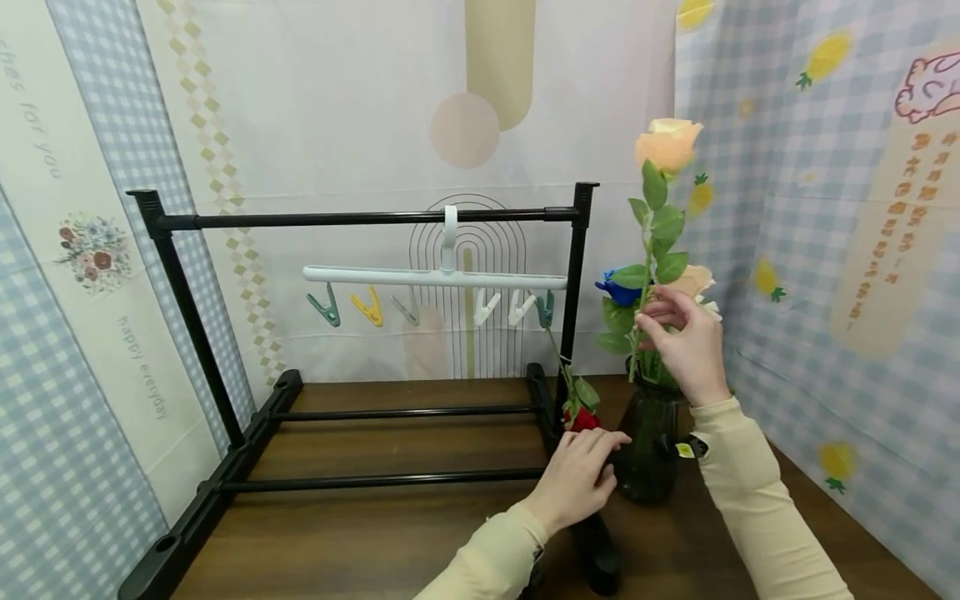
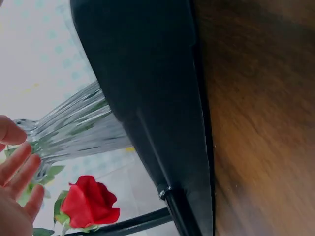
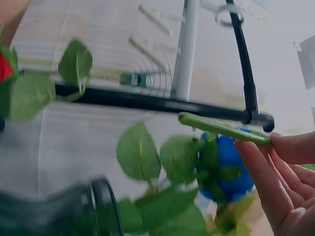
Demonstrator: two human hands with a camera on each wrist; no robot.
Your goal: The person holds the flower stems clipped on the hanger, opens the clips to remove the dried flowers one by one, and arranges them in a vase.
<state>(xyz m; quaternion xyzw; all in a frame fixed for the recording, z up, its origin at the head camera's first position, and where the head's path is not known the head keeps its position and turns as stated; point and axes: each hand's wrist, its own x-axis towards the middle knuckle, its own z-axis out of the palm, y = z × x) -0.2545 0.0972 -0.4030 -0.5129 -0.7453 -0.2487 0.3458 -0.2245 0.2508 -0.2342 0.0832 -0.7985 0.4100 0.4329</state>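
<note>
My right hand (image 1: 686,346) pinches the green stem (image 3: 221,129) of a peach rose (image 1: 666,146) between thumb and fingers. That rose stands upright, and the cut end of its stem is free in the right wrist view. Below and behind it, a dark glass vase (image 1: 647,446) holds a blue rose (image 1: 622,289) and another peach rose (image 1: 696,279). My left hand (image 1: 576,477) has relaxed, spread fingers by the vase's left side, holding nothing. Just beyond it a red rose (image 1: 585,419) hangs head down from a dark green clip (image 1: 545,309).
A black rack (image 1: 375,218) stands on the brown wooden table (image 1: 390,533). From its top bar hangs a pale blue hanger (image 1: 375,275) with several clips, including a yellow clip (image 1: 367,307). The rack's right foot (image 1: 600,558) lies beneath my left forearm. Printed cloth (image 1: 795,333) closes off the right side.
</note>
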